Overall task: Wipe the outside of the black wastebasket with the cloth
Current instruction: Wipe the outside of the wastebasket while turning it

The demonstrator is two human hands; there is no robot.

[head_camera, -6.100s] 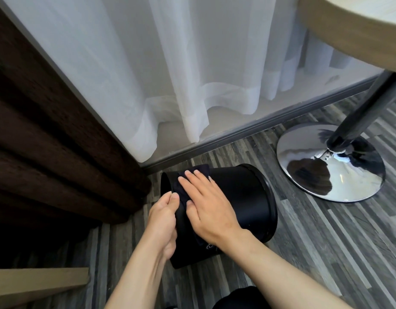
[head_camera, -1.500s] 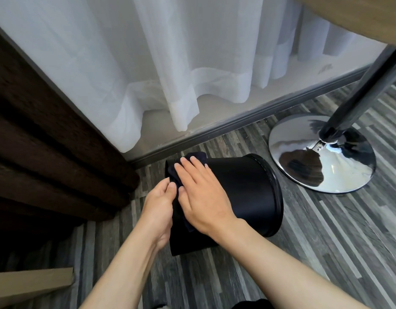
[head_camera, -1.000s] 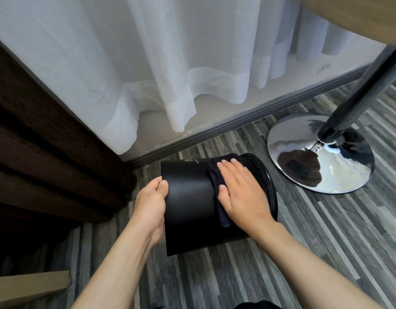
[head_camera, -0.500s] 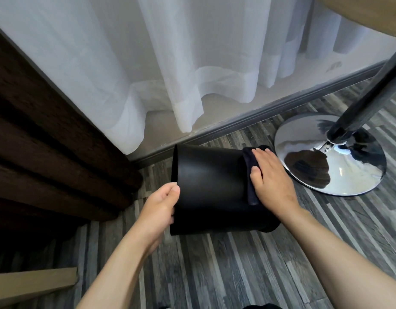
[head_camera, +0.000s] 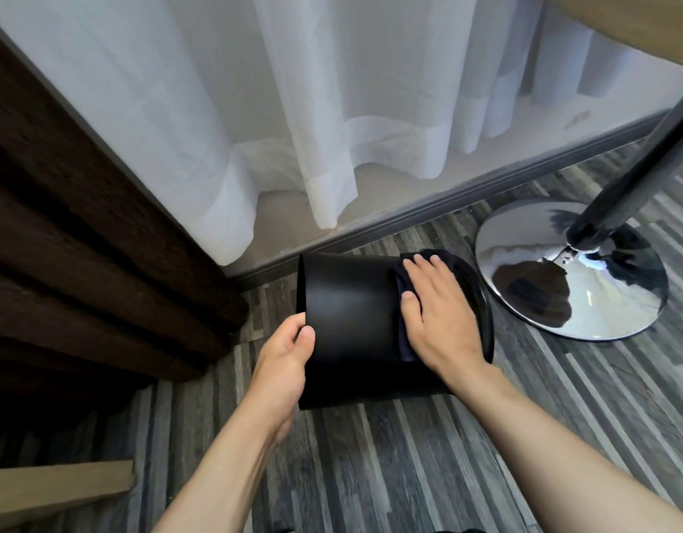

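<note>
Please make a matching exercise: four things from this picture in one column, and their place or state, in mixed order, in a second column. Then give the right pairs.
1. wastebasket
2. cloth
3. left hand
4. table base

A. grips the wastebasket's bottom edge
B. shiny, on the floor at right
C. lies on its side
D. pressed under the right hand

Pairs: 1-C, 2-D, 3-A, 4-B

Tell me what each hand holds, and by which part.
The left hand grips the black wastebasket at its base edge. The right hand presses the dark cloth flat against the side near the rim, not gripping it.
</note>
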